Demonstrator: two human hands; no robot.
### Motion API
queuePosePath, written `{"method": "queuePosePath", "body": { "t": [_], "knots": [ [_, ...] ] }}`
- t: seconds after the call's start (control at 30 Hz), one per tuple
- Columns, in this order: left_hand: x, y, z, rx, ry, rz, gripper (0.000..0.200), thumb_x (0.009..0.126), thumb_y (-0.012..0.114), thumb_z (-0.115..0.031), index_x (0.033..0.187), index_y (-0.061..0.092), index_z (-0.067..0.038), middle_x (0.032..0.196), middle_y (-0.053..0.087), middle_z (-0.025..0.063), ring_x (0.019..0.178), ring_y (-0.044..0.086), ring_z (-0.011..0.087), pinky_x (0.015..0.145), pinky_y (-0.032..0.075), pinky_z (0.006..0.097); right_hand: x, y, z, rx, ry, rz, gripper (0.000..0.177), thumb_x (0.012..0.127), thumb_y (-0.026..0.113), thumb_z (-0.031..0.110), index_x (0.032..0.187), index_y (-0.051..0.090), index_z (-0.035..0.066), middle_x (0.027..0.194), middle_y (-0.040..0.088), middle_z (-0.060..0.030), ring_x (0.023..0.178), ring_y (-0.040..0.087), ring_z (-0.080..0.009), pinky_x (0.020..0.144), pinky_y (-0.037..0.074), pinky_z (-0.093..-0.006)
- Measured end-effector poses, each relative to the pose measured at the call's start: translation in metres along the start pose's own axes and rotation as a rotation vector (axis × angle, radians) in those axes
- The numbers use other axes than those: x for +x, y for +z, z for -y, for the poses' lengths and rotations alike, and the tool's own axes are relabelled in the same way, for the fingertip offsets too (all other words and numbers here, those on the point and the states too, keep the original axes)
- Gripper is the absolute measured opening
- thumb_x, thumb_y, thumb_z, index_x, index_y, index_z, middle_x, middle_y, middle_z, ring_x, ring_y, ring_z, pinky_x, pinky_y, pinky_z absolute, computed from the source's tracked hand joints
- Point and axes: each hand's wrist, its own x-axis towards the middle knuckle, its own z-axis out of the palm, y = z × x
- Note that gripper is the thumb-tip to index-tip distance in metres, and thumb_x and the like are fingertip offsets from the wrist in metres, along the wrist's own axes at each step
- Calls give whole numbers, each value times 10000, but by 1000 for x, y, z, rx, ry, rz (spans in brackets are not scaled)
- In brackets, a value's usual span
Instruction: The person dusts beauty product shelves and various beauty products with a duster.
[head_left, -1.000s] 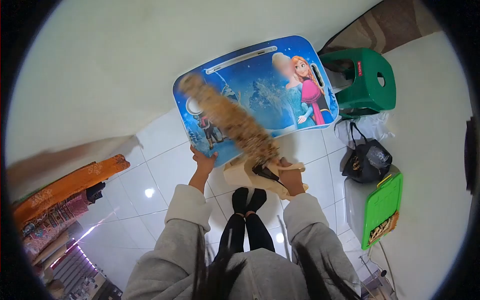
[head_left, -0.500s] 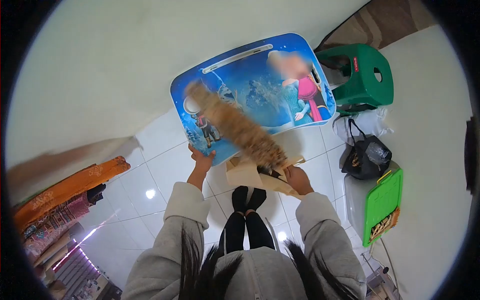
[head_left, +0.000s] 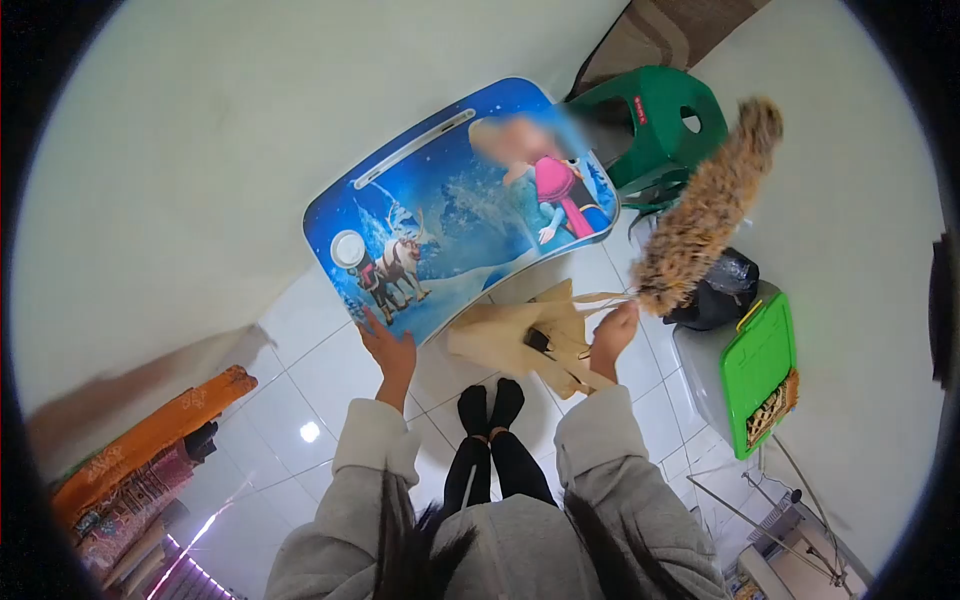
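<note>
A blue lap table [head_left: 470, 250] with a cartoon snow scene, a white cup ring and a long slot is in front of me. My left hand [head_left: 388, 352] holds its near left corner, fingers at the edge. My right hand [head_left: 612, 340] is closed on the handle end of a fluffy brown feather duster [head_left: 710, 210], whose head points up and right, off the tabletop. A tan bag [head_left: 510, 335] with a dark item in its opening hangs by that same hand; its strap passes close to the fingers. The duster's handle is mostly hidden.
Right of the table stands a green plastic stool [head_left: 655, 125]. Below it are a black bag [head_left: 710, 305] and a clear bin with a green lid [head_left: 760, 360]. Rolled fabrics [head_left: 150, 450] lie at the left. My feet in black socks [head_left: 490, 405] stand on white tiles.
The feather duster has swung from across the tabletop to the right, clear of the table. The lap table appears shifted left in view, and my left hand stays at its corner.
</note>
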Motion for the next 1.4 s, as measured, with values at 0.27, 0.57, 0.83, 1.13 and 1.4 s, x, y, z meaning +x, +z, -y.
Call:
{"method": "queuePosePath", "body": {
  "t": [0.27, 0.57, 0.83, 1.13, 1.4],
  "knots": [
    [-2, 27, -40, 84, 4, 107, 967, 777, 671, -149, 1499, 27, -145, 1473, 20, 344, 1371, 90, 490, 1074, 147, 573, 57, -36, 34, -136, 324, 46, 446, 990, 377, 433, 768, 466, 57, 522, 445, -40, 417, 441, -160, 379, 363, -323],
    [0, 39, -86, 108, 183, 140, 948, 765, 678, -130, 1490, 68, -104, 1447, 78, 370, 1354, 123, 509, 1064, 178, 579, 75, -56, 46, -535, -189, 3, 436, 984, 413, 360, 936, 599, -32, 852, 628, -271, 789, 600, -409, 707, 458, -432],
    [-14, 55, -120, -32, 353, 160, 928, 763, 679, -88, 1483, 94, -63, 1450, 65, 380, 1346, 126, 523, 1081, 168, 548, 75, -86, 50, -599, -98, 168, 440, 982, 416, 378, 909, 583, -23, 751, 591, -268, 704, 564, -426, 654, 449, -448],
    [-49, 52, -176, -151, 469, 304, 889, 781, 641, -43, 1480, 92, -49, 1460, 52, 374, 1367, 80, 507, 1101, 156, 520, 36, -195, 35, -121, 135, -285, 418, 999, 399, 365, 749, 503, 46, 607, 462, -9, 543, 417, -120, 519, 370, -272],
    [-94, 59, -211, -98, 562, 393, 867, 784, 631, -49, 1476, 110, -46, 1470, 72, 350, 1366, 114, 494, 1112, 133, 520, 9, -271, 8, 71, 381, -463, 446, 990, 397, 393, 725, 475, 43, 547, 430, -24, 452, 416, -133, 429, 375, -308]
  ]
}}
